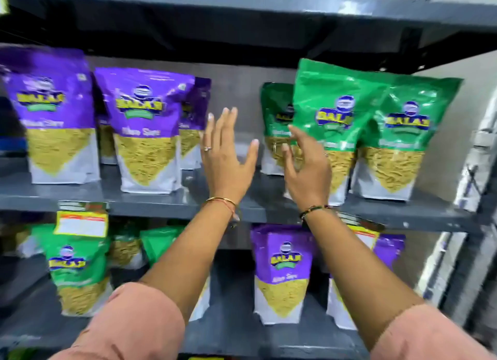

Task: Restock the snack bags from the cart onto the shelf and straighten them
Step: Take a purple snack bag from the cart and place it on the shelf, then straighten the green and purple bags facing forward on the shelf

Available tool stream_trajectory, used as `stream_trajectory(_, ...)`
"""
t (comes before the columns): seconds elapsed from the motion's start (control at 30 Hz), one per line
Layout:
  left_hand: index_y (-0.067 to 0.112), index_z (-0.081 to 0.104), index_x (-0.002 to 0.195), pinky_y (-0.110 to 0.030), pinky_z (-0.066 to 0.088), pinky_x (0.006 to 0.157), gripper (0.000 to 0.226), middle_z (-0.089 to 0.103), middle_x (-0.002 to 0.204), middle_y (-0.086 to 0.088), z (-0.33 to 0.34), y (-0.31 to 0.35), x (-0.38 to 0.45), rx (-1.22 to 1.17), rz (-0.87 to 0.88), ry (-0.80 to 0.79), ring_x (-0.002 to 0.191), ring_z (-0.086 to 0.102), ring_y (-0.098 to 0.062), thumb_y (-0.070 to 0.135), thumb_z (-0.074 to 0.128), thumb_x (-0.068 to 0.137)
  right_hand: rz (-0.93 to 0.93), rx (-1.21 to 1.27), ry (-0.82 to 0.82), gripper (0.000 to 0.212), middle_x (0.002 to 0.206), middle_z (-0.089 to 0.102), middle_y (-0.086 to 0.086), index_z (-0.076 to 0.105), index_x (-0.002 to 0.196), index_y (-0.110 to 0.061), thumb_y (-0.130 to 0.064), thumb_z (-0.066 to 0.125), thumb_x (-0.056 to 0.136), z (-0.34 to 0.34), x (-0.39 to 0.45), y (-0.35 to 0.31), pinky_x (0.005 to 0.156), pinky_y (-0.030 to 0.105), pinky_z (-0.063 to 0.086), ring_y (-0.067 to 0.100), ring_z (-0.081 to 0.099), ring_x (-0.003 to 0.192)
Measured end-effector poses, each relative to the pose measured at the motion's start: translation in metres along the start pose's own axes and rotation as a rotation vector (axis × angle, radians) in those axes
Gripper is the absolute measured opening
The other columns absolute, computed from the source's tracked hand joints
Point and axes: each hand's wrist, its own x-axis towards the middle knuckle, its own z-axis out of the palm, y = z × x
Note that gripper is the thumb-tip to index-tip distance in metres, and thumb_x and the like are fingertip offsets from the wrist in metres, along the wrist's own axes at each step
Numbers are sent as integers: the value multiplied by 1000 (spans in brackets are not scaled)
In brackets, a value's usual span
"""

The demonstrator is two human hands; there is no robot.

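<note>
Nearest: two pink rolled sleeves (139, 322) at bottom edge, bare forearms raised toward dark grey metal shelf (150, 199).

Left hand (228, 160): grip apart, fingers spread flat, palm forward, clamped on nothing; positioned in the gap between purple and green bag groups. Thin ring on one finger, gold bangle (220, 199) at wrist.

Right hand (306, 171): grip apart, fingers loosely curled, touching lower left edge of front green glossy snack bag (333, 112); no full clamp visible. Beaded bracelet (313, 209) at wrist.

Front green glossy snack bag: on shelf, upright, slightly tilted, overlapping second green snack bag (406, 134) to its right. Third green bag (275, 128) behind, deeper on shelf.

Left section of shelf: two purple snack bags (145, 128) upright in front, further purple bags behind.

Lower shelf (231, 332): green bags at left, purple bag (282, 271) at centre-right.

Picture blurred; small print unreadable.
</note>
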Motion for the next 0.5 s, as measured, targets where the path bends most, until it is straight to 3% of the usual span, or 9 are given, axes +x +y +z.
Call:
stream_trajectory(0.1, 23, 30, 143, -50, 19, 118, 77, 35, 152, 2, 51, 48, -24, 43, 3, -85, 146, 16, -23, 50, 58, 77, -16, -144, 158, 39, 120, 63, 13, 58, 128, -16, -21, 60, 89, -53, 17, 62, 100, 36, 38, 30, 56, 110)
stream_trajectory(0.2, 27, 17, 146, -52, 20, 117, 95, 25, 156, 1, 94, 84, -42, 156, -23, -153, 146, 13, -26, 65, 55, 67, 136, -251, 217, 55, 140, 46, 17, 50, 135, -22, -29, 65, 84, -90, 28, 117, 112, 41, 31, 33, 45, 128)
stream_trajectory(0.27, 30, 9, 147, -55, 20, 116, 107, 14, 159, -4, 118, 101, -55, 234, -83, -195, 146, 10, -32, 71, 56, 60, 286, -270, 169, 72, 150, 30, 21, 39, 143, -30, -39, 69, 79, -105, 30, 148, 115, 51, 29, 37, 32, 138)
stream_trajectory(0.37, 35, -3, 146, -61, 26, 112, 122, 1, 160, -11, 141, 110, -73, 293, -216, -224, 144, 9, -41, 67, 69, 53, 482, -290, 20, 103, 152, 17, 34, 15, 149, -39, -49, 78, 68, -112, 25, 178, 117, 50, 23, 44, 19, 143)
stream_trajectory(0.5, 33, -9, 146, -61, 44, 97, 126, 6, 159, -12, 153, 103, -84, 325, -269, -221, 139, 21, -44, 55, 77, 57, 547, -207, -90, 122, 147, 26, 34, -3, 148, -43, -48, 83, 61, -108, 21, 197, 107, 52, 38, 49, 32, 135)
